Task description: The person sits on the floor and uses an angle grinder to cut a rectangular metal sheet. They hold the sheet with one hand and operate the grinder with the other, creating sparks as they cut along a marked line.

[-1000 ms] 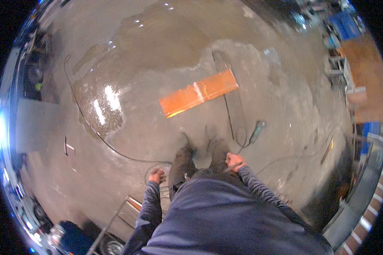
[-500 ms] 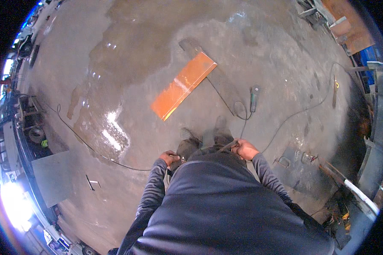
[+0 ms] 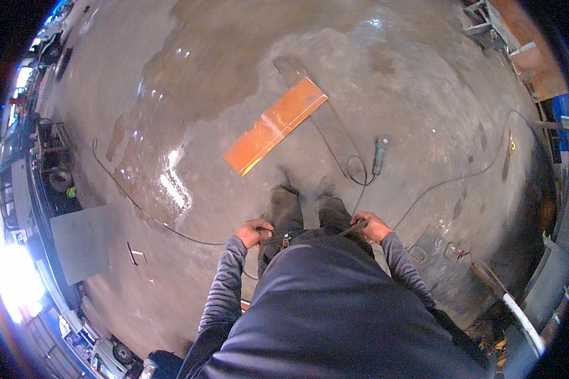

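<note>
At my waist, my right hand is closed around a dark strap end that looks like a belt. My left hand is at the other side of the waist, its fingers pinched together by the trouser top; what they hold is too dark to make out. Between the hands a small metal buckle shows at the front of the dark trousers. On the floor ahead of my feet lies an orange rectangular panel, apart from both hands.
An angle grinder lies on the concrete ahead right, its cord looped beside it. A long cable crosses the floor on the left. A clamp and a coil spring lie at right, a grey sheet at left.
My left hand has shifted slightly forward and inward, and the buckle now shows between the hands. The right hand has moved slightly right with the strap. More of my legs is visible.
</note>
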{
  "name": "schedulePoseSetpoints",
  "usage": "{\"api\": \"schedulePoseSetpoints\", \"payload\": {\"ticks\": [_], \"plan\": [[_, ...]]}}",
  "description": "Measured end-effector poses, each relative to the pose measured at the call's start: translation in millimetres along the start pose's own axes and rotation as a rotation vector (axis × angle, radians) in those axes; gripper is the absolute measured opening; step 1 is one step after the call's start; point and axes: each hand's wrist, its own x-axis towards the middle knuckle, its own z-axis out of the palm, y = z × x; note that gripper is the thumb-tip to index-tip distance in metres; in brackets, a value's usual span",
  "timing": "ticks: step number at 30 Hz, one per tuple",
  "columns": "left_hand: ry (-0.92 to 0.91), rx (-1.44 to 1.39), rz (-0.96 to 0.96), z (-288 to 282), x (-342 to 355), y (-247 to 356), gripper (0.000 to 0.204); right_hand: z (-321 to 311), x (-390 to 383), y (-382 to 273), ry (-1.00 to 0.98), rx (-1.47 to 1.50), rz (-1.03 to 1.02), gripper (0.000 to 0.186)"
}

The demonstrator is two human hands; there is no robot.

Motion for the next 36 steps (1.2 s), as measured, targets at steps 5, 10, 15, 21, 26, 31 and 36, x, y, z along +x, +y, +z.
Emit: {"api": "schedulePoseSetpoints", "payload": {"ticks": [5, 10, 15, 21, 26, 31, 36], "plan": [[-0.09, 0.07, 0.054, -11, 46, -21, 0.024, -8, 4, -17, -0.037, 0.046, 0.055, 0.019], [-0.224, 0.225, 0.061, -43, 75, 43, 0.025, -10, 2, -42, -0.025, 0.195, 0.217, 0.022], [-0.313, 0.428, -0.075, -76, 102, 83, 0.026, -4, 17, -77, -0.069, 0.11, 0.14, 0.018], [-0.021, 0.252, 0.085, -75, 210, 69, 0.028, -12, 81, -72, -0.191, 0.308, 0.372, 0.022], [0.253, 0.299, 0.244, -47, 339, 117, 0.028, -45, 210, -9, -0.283, 0.039, 0.287, 0.026], [0.193, 0.186, 0.457, -3, 473, 113, 0.024, -55, 395, 58, -0.017, 0.071, 0.279, 0.03], [0.119, 0.202, 0.492, 8, 546, 102, 0.029, -23, 571, 115, 0.015, 0.269, 0.44, 0.029]]}}
